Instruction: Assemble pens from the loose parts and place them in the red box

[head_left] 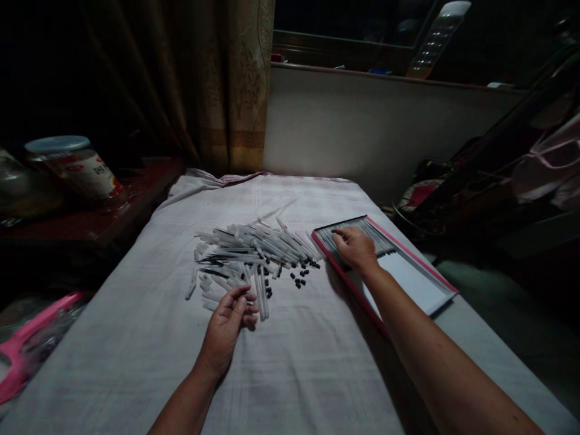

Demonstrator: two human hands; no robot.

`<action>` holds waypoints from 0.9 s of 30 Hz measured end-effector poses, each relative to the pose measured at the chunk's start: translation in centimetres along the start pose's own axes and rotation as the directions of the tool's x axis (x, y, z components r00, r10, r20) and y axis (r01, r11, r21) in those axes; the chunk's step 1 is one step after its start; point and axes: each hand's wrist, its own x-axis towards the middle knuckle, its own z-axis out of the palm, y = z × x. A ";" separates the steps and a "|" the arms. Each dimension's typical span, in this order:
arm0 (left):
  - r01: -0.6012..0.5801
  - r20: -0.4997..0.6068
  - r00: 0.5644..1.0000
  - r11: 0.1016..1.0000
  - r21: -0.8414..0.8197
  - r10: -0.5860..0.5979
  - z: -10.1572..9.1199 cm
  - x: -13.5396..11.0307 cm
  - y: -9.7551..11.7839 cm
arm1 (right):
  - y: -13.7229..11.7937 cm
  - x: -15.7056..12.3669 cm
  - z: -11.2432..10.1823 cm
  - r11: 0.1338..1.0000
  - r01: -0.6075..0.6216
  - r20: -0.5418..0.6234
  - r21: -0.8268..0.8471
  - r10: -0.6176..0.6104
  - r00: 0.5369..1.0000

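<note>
On the cloth lies a loose heap of clear, slim pen barrels, mixed with small black plugs. My left hand is at the heap's near edge, palm inward, fingers loosely bent and apart, with nothing visible in them. To the right is a shallow box with red sides and a white bottom. A row of pens with dark near ends fills its far part. Over that row reaches my right hand, thumb and forefinger pinched together. A dark bit shows at their tips, too small to name.
A pale checked cloth covers the table. At left stand a lidded jar on a dark red surface and a pink-handled item. Behind are a curtain and a ledge with a leaning plastic bottle.
</note>
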 end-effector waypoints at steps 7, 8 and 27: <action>-0.013 0.021 1.000 1.000 -0.012 0.013 0.0 -0.1 -0.1 | -5.8 -2.9 1.1 0.972 0.212 0.233 -0.103 -0.183 0.955; -0.013 0.024 1.000 1.000 -0.015 0.013 0.0 -0.1 -0.1 | -6.0 -3.2 1.2 0.969 0.214 0.236 -0.126 -0.180 0.955; -0.371 0.063 0.924 0.844 0.387 0.377 -0.2 -1.3 -1.3 | -8.2 -13.3 2.6 0.470 -0.228 0.275 0.853 -0.031 0.961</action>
